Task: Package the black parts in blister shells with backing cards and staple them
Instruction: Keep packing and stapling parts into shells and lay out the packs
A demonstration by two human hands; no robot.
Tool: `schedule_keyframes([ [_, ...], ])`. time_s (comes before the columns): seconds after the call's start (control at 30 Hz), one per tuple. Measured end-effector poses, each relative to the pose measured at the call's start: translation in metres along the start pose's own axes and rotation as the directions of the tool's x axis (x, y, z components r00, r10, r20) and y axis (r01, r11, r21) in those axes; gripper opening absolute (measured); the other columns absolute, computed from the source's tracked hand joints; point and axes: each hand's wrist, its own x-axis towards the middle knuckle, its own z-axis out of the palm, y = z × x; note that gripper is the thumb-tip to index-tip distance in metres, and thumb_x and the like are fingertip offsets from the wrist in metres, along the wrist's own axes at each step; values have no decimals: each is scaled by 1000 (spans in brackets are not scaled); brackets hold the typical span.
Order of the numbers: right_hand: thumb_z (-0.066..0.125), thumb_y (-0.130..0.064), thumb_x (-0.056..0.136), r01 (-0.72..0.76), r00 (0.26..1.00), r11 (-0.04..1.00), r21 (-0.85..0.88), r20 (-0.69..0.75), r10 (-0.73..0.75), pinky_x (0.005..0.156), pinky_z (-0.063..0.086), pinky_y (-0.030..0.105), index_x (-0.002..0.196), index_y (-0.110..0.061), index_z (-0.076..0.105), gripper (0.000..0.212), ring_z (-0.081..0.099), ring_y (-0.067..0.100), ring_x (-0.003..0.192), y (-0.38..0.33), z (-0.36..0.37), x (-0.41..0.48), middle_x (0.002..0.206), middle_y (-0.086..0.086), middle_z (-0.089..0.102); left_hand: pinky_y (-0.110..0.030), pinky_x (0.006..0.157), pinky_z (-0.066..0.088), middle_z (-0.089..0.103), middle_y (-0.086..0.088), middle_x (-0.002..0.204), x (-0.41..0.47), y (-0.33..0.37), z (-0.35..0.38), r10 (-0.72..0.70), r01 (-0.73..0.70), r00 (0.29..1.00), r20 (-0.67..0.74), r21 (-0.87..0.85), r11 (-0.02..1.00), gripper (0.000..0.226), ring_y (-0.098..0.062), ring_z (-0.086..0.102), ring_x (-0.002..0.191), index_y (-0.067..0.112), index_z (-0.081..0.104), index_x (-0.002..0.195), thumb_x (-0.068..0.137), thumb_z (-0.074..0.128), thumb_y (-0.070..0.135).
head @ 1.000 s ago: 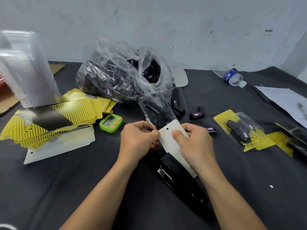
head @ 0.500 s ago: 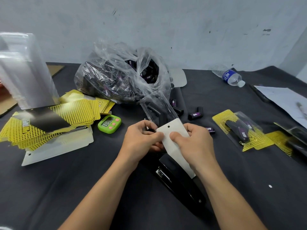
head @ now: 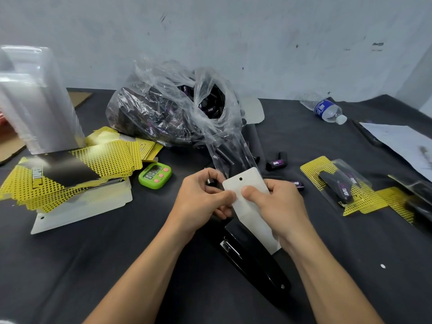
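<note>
left hand (head: 198,206), right hand (head: 284,206) | pinch backing card (head: 253,219) (white side) | over stapler (head: 257,265)

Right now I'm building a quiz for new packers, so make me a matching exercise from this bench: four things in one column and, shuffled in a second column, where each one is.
Things
1. green timer
2. water bottle
3. stapler
4. backing card

Places
A. lying on its side at the far right, near the wall
B. pinched by the left hand and right hand
C. on the black cloth, beneath the hands
D. beside the stack of yellow cards

Pairs: 1-D, 2-A, 3-C, 4-B
</note>
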Motion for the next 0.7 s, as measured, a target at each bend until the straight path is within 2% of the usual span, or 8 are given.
schedule_keyframes([
  [0.2, 73, -51, 80, -6, 998, 999, -43, -60, 4, 54, 42, 28, 75, -23, 73, 28, 54, 2, 51, 1, 4, -1, 63, -7, 70, -22, 42, 47, 71, -23, 68, 0, 0, 2, -68, 70, 996, 52, -39, 997, 25, -21, 66, 48, 6, 54, 82, 84, 75, -6],
  [0.3, 74, -45, 84, -7, 1000, 1000, -16, 27, 7, 61, 52, 38, 79, -29, 75, 16, 66, 12, 65, 1, 1, -2, 71, -6, 74, -24, 39, 45, 67, -25, 66, 0, 0, 2, -110, 109, 994, -6, -79, 991, 27, -24, 63, 44, 8, 53, 77, 81, 74, -9],
  [0.37, 72, -30, 89, -23, 994, 999, 26, 109, 20, 72, 57, 44, 87, -33, 77, 6, 74, 21, 79, 1, -6, -2, 81, -4, 79, -24, 38, 45, 68, -24, 65, 1, 0, -1, -121, 116, 992, -46, -92, 989, 28, -24, 63, 43, 10, 53, 74, 81, 73, -9],
  [0.43, 67, -12, 93, -43, 981, 998, 49, 191, 32, 75, 57, 41, 94, -30, 79, 22, 77, 22, 83, 1, -15, -2, 86, 0, 80, -24, 39, 47, 68, -23, 66, 4, -1, -5, -122, 113, 989, -81, -106, 988, 28, -25, 63, 44, 11, 54, 74, 82, 72, -9],
  [0.5, 61, -1, 95, -77, 964, 991, 109, 263, 46, 69, 58, 34, 101, -25, 79, 30, 78, 20, 81, 1, -21, -1, 90, 4, 81, -25, 40, 48, 69, -24, 67, 6, -2, -7, -128, 117, 987, -93, -118, 986, 27, -25, 64, 45, 11, 54, 75, 83, 73, -8],
  [0.63, 60, 1, 97, -135, 967, 964, 227, 244, 78, 61, 56, 30, 99, -17, 78, 25, 75, 19, 74, 4, -15, 0, 89, 9, 80, -26, 43, 50, 72, -26, 74, 6, -5, -9, -136, 132, 990, -36, -90, 987, 18, -26, 66, 50, 3, 58, 84, 82, 74, -3],
  [0.7, 63, -2, 97, -134, 975, 958, 254, 205, 82, 62, 55, 32, 91, -13, 77, 20, 73, 18, 70, 7, -8, 0, 86, 10, 79, -25, 45, 51, 73, -25, 77, 5, -5, -8, -138, 138, 990, 1, -66, 988, 25, -25, 68, 52, -8, 60, 97, 81, 76, 2],
])
